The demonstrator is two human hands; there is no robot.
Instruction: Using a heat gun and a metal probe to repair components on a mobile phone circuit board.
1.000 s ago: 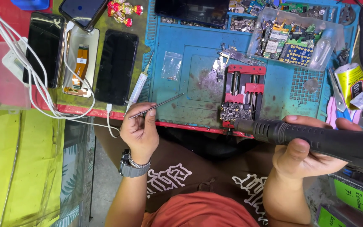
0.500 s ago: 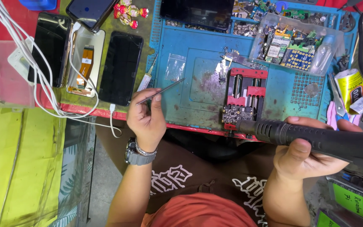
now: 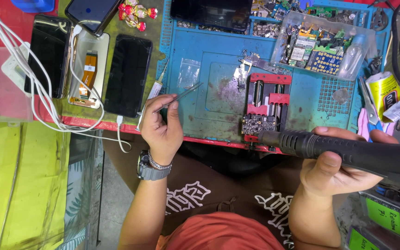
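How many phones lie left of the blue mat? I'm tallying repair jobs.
4: a black phone at far left, an opened white phone beside it, a black phone nearest the blue mat, a dark phone at the top edge, partly cropped.

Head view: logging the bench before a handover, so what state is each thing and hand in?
Left hand: closed on the tweezers.
Tweezers: held, tips over the blue mat.
Right hand: gripping the black hot-air handle.
Circuit board: clamped in the red holder.
Three phones: screens dark.
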